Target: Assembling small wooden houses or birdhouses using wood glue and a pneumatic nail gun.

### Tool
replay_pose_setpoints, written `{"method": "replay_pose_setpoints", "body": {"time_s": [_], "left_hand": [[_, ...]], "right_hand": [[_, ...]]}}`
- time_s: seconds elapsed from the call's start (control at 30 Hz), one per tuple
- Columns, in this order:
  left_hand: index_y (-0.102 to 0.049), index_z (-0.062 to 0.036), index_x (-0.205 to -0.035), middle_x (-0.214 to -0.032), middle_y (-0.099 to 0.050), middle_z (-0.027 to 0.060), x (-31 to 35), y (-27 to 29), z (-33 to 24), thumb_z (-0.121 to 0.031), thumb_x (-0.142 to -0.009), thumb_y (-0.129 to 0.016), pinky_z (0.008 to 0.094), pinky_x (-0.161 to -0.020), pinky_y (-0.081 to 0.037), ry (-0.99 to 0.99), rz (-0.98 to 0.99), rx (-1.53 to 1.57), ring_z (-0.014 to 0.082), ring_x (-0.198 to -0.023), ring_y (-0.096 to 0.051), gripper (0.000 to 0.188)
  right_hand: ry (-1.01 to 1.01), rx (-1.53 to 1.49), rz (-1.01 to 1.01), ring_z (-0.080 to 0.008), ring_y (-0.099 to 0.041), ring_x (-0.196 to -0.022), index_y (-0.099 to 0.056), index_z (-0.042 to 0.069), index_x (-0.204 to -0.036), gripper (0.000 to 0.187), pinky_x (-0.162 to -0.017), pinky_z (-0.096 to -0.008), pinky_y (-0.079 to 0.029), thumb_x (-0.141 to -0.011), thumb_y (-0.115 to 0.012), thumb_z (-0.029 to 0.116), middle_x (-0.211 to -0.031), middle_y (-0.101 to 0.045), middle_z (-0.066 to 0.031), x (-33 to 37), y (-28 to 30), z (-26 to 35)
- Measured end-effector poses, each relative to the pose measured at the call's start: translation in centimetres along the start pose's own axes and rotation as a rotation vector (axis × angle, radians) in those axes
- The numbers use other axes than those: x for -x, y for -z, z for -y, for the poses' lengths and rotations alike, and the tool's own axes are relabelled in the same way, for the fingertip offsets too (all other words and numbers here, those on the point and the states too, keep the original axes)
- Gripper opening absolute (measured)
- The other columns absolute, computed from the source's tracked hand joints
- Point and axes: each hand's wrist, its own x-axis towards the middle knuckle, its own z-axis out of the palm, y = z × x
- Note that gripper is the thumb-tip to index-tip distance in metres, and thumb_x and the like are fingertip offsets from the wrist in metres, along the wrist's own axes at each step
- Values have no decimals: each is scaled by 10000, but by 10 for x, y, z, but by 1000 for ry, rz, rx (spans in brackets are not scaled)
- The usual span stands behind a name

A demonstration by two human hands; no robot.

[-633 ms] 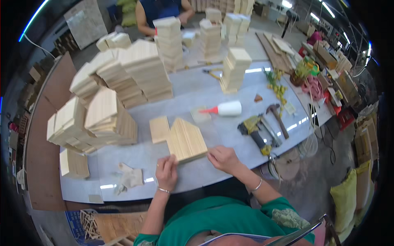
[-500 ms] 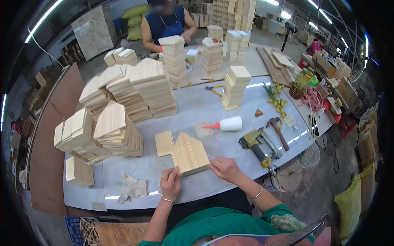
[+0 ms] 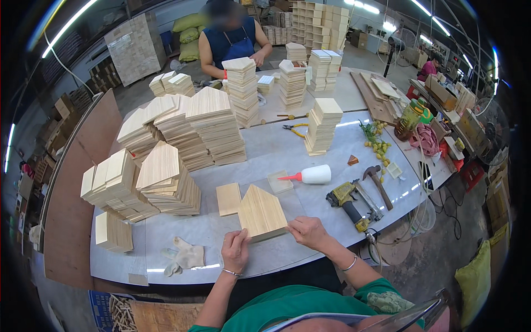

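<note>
Stacked boards [image 3: 217, 130] at left look unworked. At the worktop's [image 3: 301, 202] near side, the left hand [image 3: 235, 252] pinches the near-left corner of a house-shaped board [image 3: 261, 211], apparently unfinished; the right hand [image 3: 310, 231] pinches its near-right, glue bottle [image 3: 316, 174] beyond.

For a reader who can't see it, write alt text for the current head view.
A person's left hand and right hand grip the near corners of a house-shaped board at a table. Wood stacks stand left and beyond; a bottle lies past the board, a nail gun and hammer to the right.
</note>
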Motion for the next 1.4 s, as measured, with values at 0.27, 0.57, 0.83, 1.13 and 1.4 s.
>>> {"method": "replay_pose_setpoints", "body": {"time_s": [0.27,0.57,0.83,1.13,1.4], "left_hand": [[-663,-21,-999,-865,-612,136,4,3,-3,-30,-795,-706,331,-644,-517,-4,-2,7,270,-759,-624,209],[-670,-45,-1008,-864,-598,131,12,3,-4,7,-763,-698,353,-638,-514,11,18,-37,289,-760,-614,252],[-665,-29,-1019,-879,-593,125,-5,-3,4,-6,-783,-691,351,-642,-505,41,1,4,279,-769,-603,239],[-673,-18,-1015,-869,-603,120,6,-1,0,-45,-791,-713,331,-650,-501,14,-34,42,258,-763,-599,229],[-674,-14,-1023,-860,-603,120,3,-2,0,-39,-794,-707,328,-640,-501,25,-29,50,253,-747,-600,232]], "right_hand": [[-293,-62,-85,-292,-615,-741,-647,52,-881,126,-664,-387,-502,-809,-670,152,-791,-617,-114,26,40,-12],[-597,630,211,-372,-551,-907,-375,-24,-1333,707,-790,-446,-470,-750,-689,222,-981,-578,-188,133,97,-80],[-706,595,350,-393,-570,-999,-259,-45,-1398,805,-833,-461,-495,-738,-662,178,-1078,-577,-244,70,82,-101],[-1035,-159,353,-210,-602,-505,-477,-92,-1095,416,-502,-328,-524,-771,-579,148,-681,-598,-145,12,158,2],[-1104,-548,572,-121,-567,-481,-525,-67,-955,276,-447,-269,-467,-842,-640,158,-588,-558,-55,-48,154,81]]}}
